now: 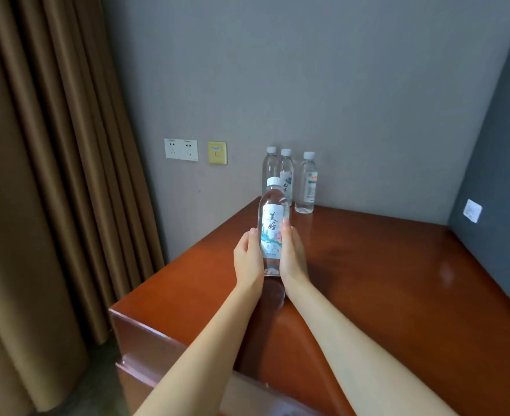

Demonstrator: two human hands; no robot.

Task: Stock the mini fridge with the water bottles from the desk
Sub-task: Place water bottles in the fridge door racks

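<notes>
both hands on one water bottle point(273, 226), upright, white cap up, label with blue print facing the camera. left hand point(248, 259) wrapped round the bottle's left side, fingers curled behind it, thumb at the label edge. right hand point(292, 253) pressed flat along the right side, fingertips point(285, 223) reaching up to mid-label. neither hand fully closed, both partly curled and touching the bottle. base of the bottle at or just above the desk point(397, 280); can't tell if it rests or is lifted, dark reflection right below it between the wrists.

three more bottles beyond the hands, against the grey wall point(337, 85) at the back edge of the desk: left rear bottle point(269, 172) and middle rear bottle point(286, 175) close together, partly hidden behind the held one; right rear bottle point(307, 183) a bit apart, beyond and right of the right hand, orange-green mark on its label. all upright, white caps on.

beyond and left of the left hand: white double socket point(181, 149) and yellow wall plate point(217, 153) on the wall. brown curtain point(52, 175) far left of the left arm. dark blue panel point(496, 175) right of the right arm, small white sticker point(472, 210) on it. mini fridge not in view.
</notes>
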